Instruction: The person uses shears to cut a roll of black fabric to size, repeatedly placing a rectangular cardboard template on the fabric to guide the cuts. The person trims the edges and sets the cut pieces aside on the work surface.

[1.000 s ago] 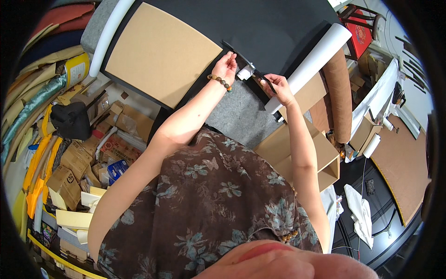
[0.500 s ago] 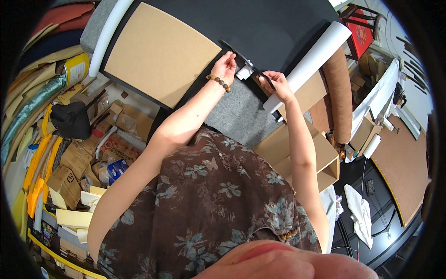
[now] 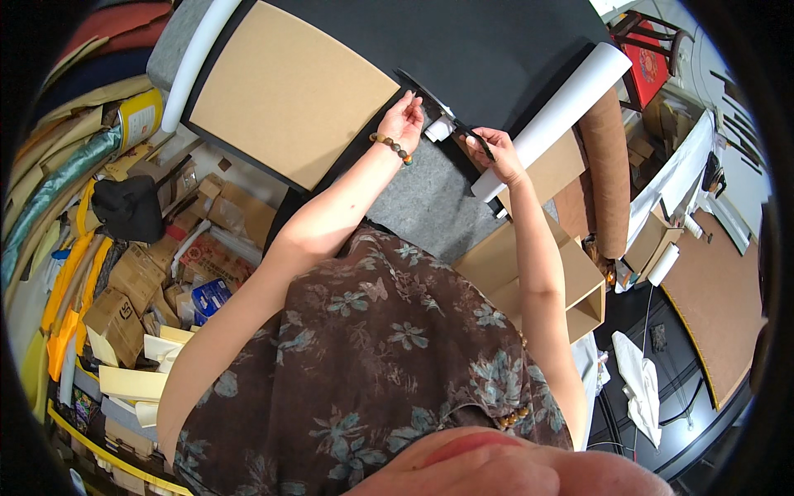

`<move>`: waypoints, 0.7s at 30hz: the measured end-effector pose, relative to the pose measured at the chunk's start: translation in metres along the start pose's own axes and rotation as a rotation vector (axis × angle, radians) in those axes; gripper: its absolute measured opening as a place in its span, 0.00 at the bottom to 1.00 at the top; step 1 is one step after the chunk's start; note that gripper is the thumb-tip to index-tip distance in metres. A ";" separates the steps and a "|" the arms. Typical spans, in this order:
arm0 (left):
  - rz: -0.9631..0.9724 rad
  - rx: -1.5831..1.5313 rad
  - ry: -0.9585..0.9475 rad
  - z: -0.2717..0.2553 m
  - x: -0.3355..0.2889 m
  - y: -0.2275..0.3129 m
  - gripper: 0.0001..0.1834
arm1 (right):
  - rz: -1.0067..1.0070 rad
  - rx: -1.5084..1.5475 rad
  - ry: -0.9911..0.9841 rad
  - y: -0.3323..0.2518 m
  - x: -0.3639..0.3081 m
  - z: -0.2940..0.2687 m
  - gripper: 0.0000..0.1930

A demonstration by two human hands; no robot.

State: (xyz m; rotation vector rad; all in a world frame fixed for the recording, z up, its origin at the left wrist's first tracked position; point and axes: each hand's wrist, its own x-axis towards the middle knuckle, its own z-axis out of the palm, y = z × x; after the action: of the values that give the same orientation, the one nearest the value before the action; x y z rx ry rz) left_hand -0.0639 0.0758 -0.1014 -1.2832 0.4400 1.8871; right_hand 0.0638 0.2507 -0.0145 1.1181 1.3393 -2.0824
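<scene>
Black-handled scissors [image 3: 478,142] are gripped in my right hand [image 3: 496,155], their dark blades slanting up and to the left over a black sheet [image 3: 496,50]. Just left of the blades, my left hand [image 3: 403,122] has its fingers curled together near the sheet's edge. What they pinch, if anything, is too small to make out. A small white roll [image 3: 439,129] lies under the blades, between my hands. Left of my left hand, a large tan board [image 3: 289,91] rests on the black surface. A thick white roll [image 3: 562,116] lies beside my right hand.
Grey felt-like material [image 3: 430,194] lies close to me. To the right are an open tan box [image 3: 579,289] and a brown roll [image 3: 604,182]; a red-seated chair [image 3: 649,62] stands farther off. Cardboard boxes [image 3: 136,281] and fabric rolls [image 3: 62,174] crowd the left.
The whole view has shifted slightly. Both hands keep nearly the same places and grips, and the scissors stay in my right hand.
</scene>
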 end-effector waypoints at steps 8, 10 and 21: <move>-0.015 -0.005 -0.042 -0.002 0.000 0.001 0.07 | -0.038 -0.029 -0.022 0.005 0.003 -0.005 0.10; -0.009 0.005 -0.041 -0.003 -0.001 0.002 0.07 | -0.037 -0.037 -0.017 0.003 0.001 -0.002 0.11; -0.018 0.021 -0.069 -0.001 -0.004 0.002 0.06 | -0.027 -0.014 -0.030 -0.004 0.007 0.000 0.10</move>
State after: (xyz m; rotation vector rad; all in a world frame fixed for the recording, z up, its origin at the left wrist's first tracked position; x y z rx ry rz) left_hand -0.0643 0.0716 -0.0985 -1.2009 0.4098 1.9001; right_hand 0.0569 0.2529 -0.0177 1.0650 1.3598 -2.0971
